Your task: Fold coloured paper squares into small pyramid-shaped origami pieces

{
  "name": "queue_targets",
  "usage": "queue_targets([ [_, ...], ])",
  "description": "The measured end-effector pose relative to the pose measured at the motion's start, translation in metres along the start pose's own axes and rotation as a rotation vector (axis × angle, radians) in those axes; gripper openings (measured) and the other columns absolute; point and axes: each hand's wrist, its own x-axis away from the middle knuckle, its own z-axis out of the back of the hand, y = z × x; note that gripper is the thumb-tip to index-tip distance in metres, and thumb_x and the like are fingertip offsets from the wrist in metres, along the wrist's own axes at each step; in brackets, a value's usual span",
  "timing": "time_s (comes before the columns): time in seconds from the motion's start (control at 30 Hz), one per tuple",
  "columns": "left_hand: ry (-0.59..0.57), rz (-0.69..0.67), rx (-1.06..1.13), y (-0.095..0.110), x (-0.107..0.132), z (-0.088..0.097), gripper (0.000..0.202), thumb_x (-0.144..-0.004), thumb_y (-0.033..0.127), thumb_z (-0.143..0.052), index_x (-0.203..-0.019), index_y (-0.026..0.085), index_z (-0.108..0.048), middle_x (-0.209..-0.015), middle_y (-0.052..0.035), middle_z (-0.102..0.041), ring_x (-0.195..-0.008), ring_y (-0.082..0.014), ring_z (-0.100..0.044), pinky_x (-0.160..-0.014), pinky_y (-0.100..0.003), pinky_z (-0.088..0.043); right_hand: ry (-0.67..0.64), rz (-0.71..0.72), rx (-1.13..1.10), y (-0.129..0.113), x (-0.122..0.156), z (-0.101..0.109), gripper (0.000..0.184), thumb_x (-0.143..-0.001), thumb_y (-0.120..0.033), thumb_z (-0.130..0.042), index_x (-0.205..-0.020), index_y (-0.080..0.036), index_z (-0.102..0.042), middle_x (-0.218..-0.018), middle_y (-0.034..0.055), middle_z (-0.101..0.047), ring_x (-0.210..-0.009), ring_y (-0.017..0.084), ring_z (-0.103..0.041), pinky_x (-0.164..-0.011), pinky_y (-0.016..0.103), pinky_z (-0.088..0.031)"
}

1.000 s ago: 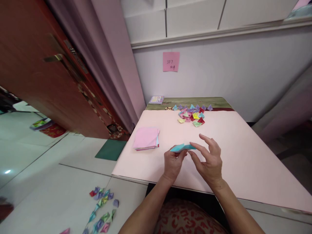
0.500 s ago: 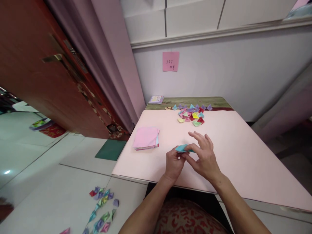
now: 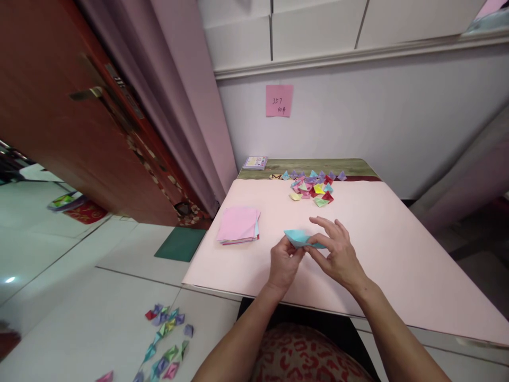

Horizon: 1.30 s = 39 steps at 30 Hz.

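A small folded piece of light blue paper (image 3: 299,237) is held just above the pink table sheet (image 3: 389,249), near its front middle. My left hand (image 3: 283,262) pinches the paper's left end from below. My right hand (image 3: 338,254) grips its right side between thumb and fingers, the other fingers loosely spread. Left of my hands lies a stack of square paper sheets (image 3: 238,225), pink on top.
A pile of small folded coloured paper shapes (image 3: 313,185) lies at the table's far side, near a small packet (image 3: 255,162). More folded shapes (image 3: 165,339) are scattered on the floor at the lower left. A brown door (image 3: 59,116) and a curtain stand on the left.
My right hand has closed in from the right onto the blue paper. The paper has turned and now shows an opened, boat-like shape. My left hand has kept its pinch.
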Motion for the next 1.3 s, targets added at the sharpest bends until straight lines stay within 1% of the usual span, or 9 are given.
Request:
queue_targets([
  [0.2,0.044,-0.041,-0.367,-0.001,0.003,0.002,0.021,-0.078,0.016,-0.061,-0.096,0.019,-0.052,-0.076,-0.0006,-0.066,-0.064,-0.0158,-0.061,-0.061,-0.026,-0.046,-0.009,0.065,0.023,-0.013,-0.004,-0.004,0.007,-0.088,-0.025,-0.060,-0.086,-0.024,-0.067,-0.136,0.0074,-0.058,-0.131,0.030,-0.049,-0.114,0.059,-0.020],
  [0.4,0.058,-0.066,-0.582,-0.008,0.006,0.003,0.028,-0.080,0.010,-0.052,-0.105,0.020,-0.049,-0.082,-0.0055,-0.068,-0.071,-0.0217,-0.064,-0.059,-0.028,-0.039,-0.014,0.090,0.034,-0.026,-0.006,-0.007,0.008,-0.088,-0.020,-0.059,-0.082,-0.022,-0.065,-0.133,0.0075,-0.061,-0.129,0.030,-0.051,-0.115,0.059,-0.020],
  [0.63,0.034,-0.108,-0.620,-0.008,0.007,0.004,0.034,-0.083,0.013,-0.050,-0.117,0.019,-0.049,-0.088,-0.0078,-0.069,-0.073,-0.0235,-0.065,-0.060,-0.029,-0.040,-0.080,0.084,0.064,-0.033,-0.008,-0.006,0.009,-0.085,-0.018,-0.061,-0.087,-0.023,-0.069,-0.138,0.0075,-0.057,-0.132,0.031,-0.048,-0.115,0.061,-0.016],
  [0.8,0.020,-0.146,-0.593,-0.009,0.007,0.006,0.039,-0.083,0.013,-0.051,-0.121,0.019,-0.049,-0.093,-0.0085,-0.069,-0.076,-0.0235,-0.065,-0.064,-0.030,-0.044,-0.188,0.064,0.090,-0.033,-0.008,-0.007,0.022,-0.079,-0.014,-0.062,-0.097,-0.025,-0.070,-0.145,0.0085,-0.051,-0.137,0.034,-0.041,-0.114,0.064,-0.013],
  [0.97,-0.007,-0.133,-0.479,-0.009,0.007,0.011,0.022,-0.080,0.012,-0.053,-0.100,0.019,-0.058,-0.083,-0.0059,-0.067,-0.072,-0.0203,-0.063,-0.065,-0.030,-0.046,-0.146,0.079,0.018,-0.027,-0.010,0.000,0.024,-0.080,-0.014,-0.062,-0.098,-0.027,-0.070,-0.143,0.0064,-0.053,-0.135,0.034,-0.043,-0.114,0.065,-0.012],
  [1.03,-0.012,-0.022,-0.312,-0.008,0.005,0.011,0.013,-0.083,0.022,-0.055,-0.094,0.017,-0.061,-0.075,-0.0049,-0.066,-0.063,-0.0181,-0.061,-0.059,-0.029,-0.047,-0.045,-0.006,-0.070,-0.022,-0.012,0.003,0.029,-0.082,-0.021,-0.065,-0.110,-0.029,-0.068,-0.141,0.0072,-0.054,-0.133,0.032,-0.046,-0.115,0.062,-0.017],
  [1.13,-0.035,0.215,0.058,-0.008,0.002,0.010,0.034,-0.084,0.044,-0.059,-0.093,0.012,-0.066,-0.075,-0.0089,-0.069,-0.056,-0.0168,-0.061,-0.052,-0.029,-0.050,0.054,-0.307,-0.343,-0.011,-0.012,0.000,0.052,-0.080,-0.039,-0.072,-0.129,-0.027,-0.059,-0.133,0.0112,-0.060,-0.119,0.030,-0.058,-0.103,0.052,-0.041],
  [1.2,-0.068,0.316,0.232,-0.008,0.000,0.010,0.045,-0.080,0.051,-0.063,-0.094,0.009,-0.068,-0.080,-0.0130,-0.072,-0.057,-0.0175,-0.064,-0.051,-0.029,-0.051,-0.014,-0.545,-0.609,-0.003,-0.010,-0.009,0.055,-0.078,-0.048,-0.072,-0.126,-0.022,-0.061,-0.116,0.0119,-0.068,-0.098,0.027,-0.066,-0.086,0.043,-0.053],
  [1.3,-0.158,0.391,0.304,-0.011,-0.002,0.010,0.051,-0.074,0.054,-0.070,-0.094,0.008,-0.071,-0.080,-0.0147,-0.074,-0.055,-0.0172,-0.065,-0.049,-0.027,-0.050,-0.198,-0.737,-0.961,0.007,-0.008,-0.030,0.046,-0.076,-0.054,-0.072,-0.102,-0.017,-0.072,-0.085,0.0075,-0.071,-0.073,0.019,-0.064,-0.067,0.032,-0.052],
])
